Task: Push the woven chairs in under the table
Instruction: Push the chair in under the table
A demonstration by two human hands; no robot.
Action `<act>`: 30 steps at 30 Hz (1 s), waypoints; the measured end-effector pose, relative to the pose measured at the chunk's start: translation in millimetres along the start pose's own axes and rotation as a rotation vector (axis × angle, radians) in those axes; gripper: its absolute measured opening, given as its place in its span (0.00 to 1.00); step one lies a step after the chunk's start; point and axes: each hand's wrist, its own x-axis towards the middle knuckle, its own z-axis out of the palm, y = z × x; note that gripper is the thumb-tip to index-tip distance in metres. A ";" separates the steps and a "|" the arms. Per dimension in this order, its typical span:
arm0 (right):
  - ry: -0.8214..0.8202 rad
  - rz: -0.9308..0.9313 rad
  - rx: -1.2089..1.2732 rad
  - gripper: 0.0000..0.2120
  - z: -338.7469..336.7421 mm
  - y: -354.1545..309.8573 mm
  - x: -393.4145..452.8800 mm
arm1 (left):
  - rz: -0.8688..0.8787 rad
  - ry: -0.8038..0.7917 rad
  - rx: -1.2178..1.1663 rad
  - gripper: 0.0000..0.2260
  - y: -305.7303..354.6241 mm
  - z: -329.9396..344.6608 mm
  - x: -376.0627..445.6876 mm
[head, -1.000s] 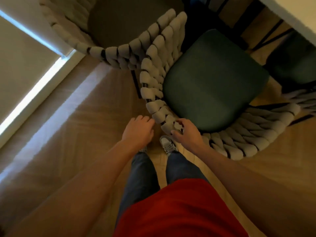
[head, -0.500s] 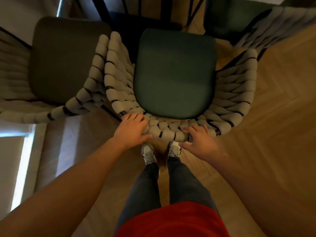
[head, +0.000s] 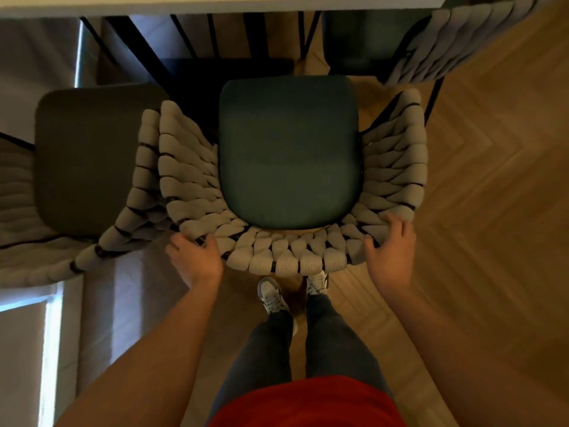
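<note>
A woven chair (head: pixel 289 257) with a thick grey rope back and a dark green seat cushion stands directly below me, its seat facing the white table (head: pixel 215 1) along the top edge. My left hand (head: pixel 194 257) grips the back's left rear corner. My right hand (head: pixel 389 251) grips the right rear corner. The chair's seat lies wholly outside the table edge. A second woven chair (head: pixel 92 161) with a dark olive seat stands close on the left, its arm touching this one. A third woven chair (head: pixel 455 47) sits at the top right, partly under the table.
Black table legs (head: pixel 147 53) run beneath the tabletop ahead of the middle chair. Herringbone wood floor (head: pixel 492 211) spreads to the right. A pale wall and bright window strip (head: pixel 49 349) border the left side. My feet (head: pixel 274 294) stand just behind the chair back.
The view has swung square onto the middle chair and the table edge has come into sight. My hands have spread apart from the centre of the back to its two rear corners.
</note>
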 end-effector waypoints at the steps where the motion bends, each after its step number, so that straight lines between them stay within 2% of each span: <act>1: 0.029 0.067 0.089 0.28 0.0 -2.3 3.9 | -0.090 -0.029 -0.099 0.23 3.7 -0.2 4.2; 3: 0.135 0.194 0.229 0.31 1.3 -11.1 18.5 | -0.195 -0.099 -0.182 0.25 10.3 -0.7 14.8; 5: 0.229 0.394 0.310 0.32 3.2 -16.0 37.8 | -0.252 -0.161 -0.158 0.27 14.9 -1.8 25.2; 8: 0.157 0.671 0.537 0.33 2.6 -11.2 60.5 | -0.289 -0.217 -0.119 0.29 17.8 -0.8 35.3; 10: 0.079 0.735 0.682 0.30 0.3 -6.8 67.4 | -0.283 -0.218 -0.099 0.29 18.4 -0.4 37.4; 12: 0.034 0.738 0.685 0.27 -0.7 -5.1 68.3 | -0.272 -0.222 -0.090 0.28 17.1 -0.7 39.1; 17: 0.045 0.647 0.672 0.23 3.6 -0.7 65.2 | -0.273 -0.230 -0.075 0.27 16.2 -0.6 48.0; 30: 0.006 0.614 0.703 0.25 10.6 -2.3 55.8 | -0.262 -0.173 -0.075 0.24 14.2 -3.1 62.3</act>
